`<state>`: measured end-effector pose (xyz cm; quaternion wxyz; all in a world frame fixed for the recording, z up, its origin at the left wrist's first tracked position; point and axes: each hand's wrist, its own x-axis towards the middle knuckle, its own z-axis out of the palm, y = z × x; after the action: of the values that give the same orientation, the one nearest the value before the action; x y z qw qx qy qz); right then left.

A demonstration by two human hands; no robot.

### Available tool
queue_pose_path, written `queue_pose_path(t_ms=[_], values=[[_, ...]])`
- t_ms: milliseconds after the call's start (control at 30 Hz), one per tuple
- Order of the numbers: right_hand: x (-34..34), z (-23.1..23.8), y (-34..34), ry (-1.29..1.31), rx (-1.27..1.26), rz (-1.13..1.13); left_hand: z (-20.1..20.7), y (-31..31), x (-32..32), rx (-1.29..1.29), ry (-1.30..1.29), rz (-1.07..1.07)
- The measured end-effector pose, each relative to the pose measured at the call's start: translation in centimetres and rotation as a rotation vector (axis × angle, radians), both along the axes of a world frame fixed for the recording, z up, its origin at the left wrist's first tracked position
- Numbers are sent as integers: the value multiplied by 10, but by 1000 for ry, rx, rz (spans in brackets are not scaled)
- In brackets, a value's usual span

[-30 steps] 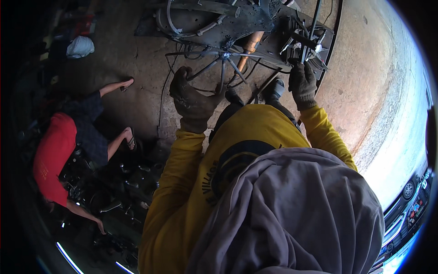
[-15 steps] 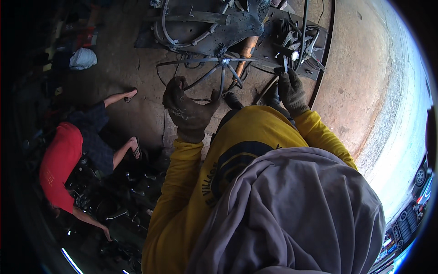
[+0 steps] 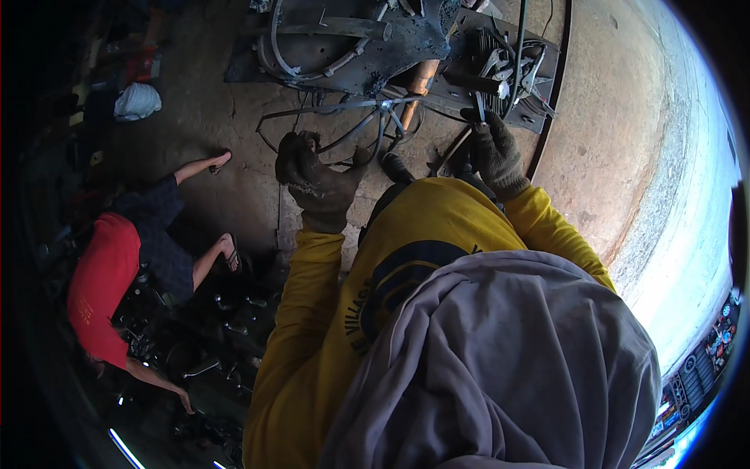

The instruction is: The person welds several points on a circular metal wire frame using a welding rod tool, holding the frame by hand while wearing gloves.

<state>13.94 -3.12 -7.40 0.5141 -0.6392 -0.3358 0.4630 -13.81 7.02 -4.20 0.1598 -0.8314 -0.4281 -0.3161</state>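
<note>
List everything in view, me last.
Spoked frame: one, grey, upper centre
Metal plates: at least two, dark, top
Pipe: one, copper, upper centre
Curved tubing: uncountable, grey, top
Clamps: several, silvery, upper right
Bag: one, white, upper left
Person: one, red shirt, left
Metal parts: uncountable, dark, lower left
Vehicles: uncountable, mostly dark, lower right
Floor: one, brownish, throughout
Tool: one, silvery, right hand
Sweatshirt: one, yellow, centre
Hood: one, grey, lower centre
Left hand: one, brown glove, at frame
Right hand: one, brown glove, holding tool

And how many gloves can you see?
2. The left hand wears one, near the spoked metal frame; the right hand wears the other, holding a slim tool. More could be hidden in the dark areas.
</note>
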Motion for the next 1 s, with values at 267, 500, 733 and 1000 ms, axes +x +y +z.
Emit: queue_pose_path(t_ms=[267,500,733,1000], values=[[-3,11,2,-38,16,91,-15,6,-4,-229,-54,-36],[-11,19,9,-110,117,142,-10,-2,6,-302,50,68],[-18,26,17,-208,-30,237,-26,-5,8,-451,129,172],[-30,41,42,-334,98,297,-18,-9,12,-561,171,244]])
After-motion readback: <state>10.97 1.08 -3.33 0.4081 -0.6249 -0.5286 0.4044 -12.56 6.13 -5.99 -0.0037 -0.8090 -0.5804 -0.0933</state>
